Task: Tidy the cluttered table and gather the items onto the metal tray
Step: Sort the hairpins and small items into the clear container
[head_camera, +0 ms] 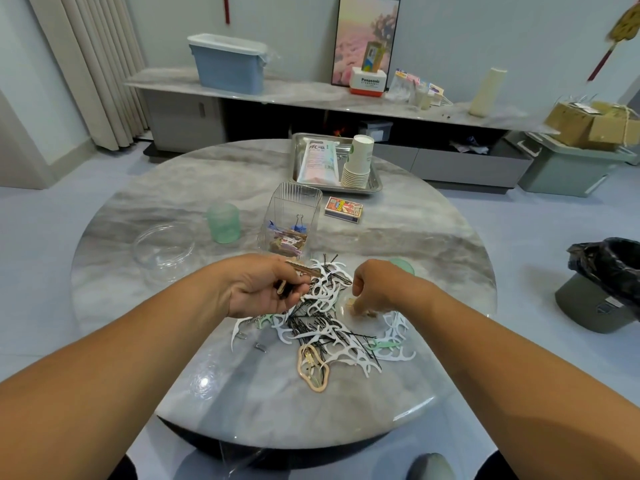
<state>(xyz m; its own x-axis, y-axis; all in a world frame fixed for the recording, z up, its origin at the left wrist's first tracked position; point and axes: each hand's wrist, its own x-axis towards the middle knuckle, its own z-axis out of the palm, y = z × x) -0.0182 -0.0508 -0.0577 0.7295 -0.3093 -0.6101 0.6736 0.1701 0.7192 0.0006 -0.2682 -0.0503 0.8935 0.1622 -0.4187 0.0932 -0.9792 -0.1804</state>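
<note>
A heap of white floss picks and black hairpins (pixel 325 327) lies on the round marble table (pixel 415 237) in front of me. My left hand (pixel 263 289) holds a few small tan clips over the heap's left edge. My right hand (pixel 372 289) reaches down with curled fingers and pinches a small tan item at the heap's right side. A beige hair clip (pixel 313 370) lies at the near end of the heap. The metal tray (pixel 375 183) stands at the far side and holds a white pouch (pixel 318 161) and a stack of paper cups (pixel 358 161).
A ribbed clear box (pixel 294 216) with binder clips, a matchbox (pixel 344 209), a green cup (pixel 224 221) and a clear round lid (pixel 162 249) stand between the heap and the tray. A green lid (pixel 403 265) peeks out behind my right hand. A black-lined bin (pixel 606 282) stands on the floor at right.
</note>
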